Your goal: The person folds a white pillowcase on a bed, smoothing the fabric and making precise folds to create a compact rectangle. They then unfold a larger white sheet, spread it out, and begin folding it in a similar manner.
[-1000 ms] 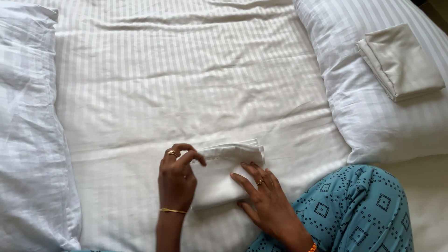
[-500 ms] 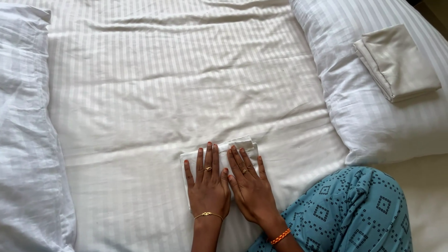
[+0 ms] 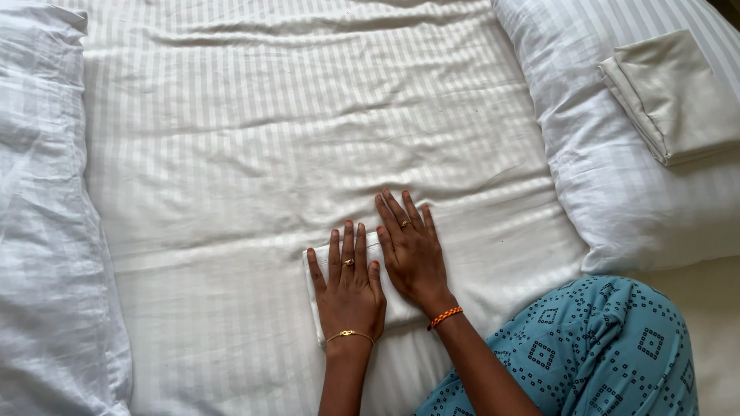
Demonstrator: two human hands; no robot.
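A small folded white cloth (image 3: 317,296) lies flat on the striped white bedsheet (image 3: 270,139), almost wholly covered by two hands; only its left edge and a strip beyond the fingertips show. The left hand (image 3: 351,289) rests palm down on it, fingers straight and slightly spread, gripping nothing, a ring on one finger and a thin gold bracelet (image 3: 348,334) at the wrist. Just beside it and touching along the thumb side, the right hand (image 3: 411,254) also lies flat with fingers extended and open, reaching a little farther up the bed than the left fingertips, an orange braided band (image 3: 445,317) at its wrist. Below the right wrist is a knee in blue patterned fabric (image 3: 586,354). Well beyond the right fingers, a pillow (image 3: 586,177) carries a folded beige cloth (image 3: 674,96). Far off past the left fingers lies a rumpled white duvet (image 3: 46,231).
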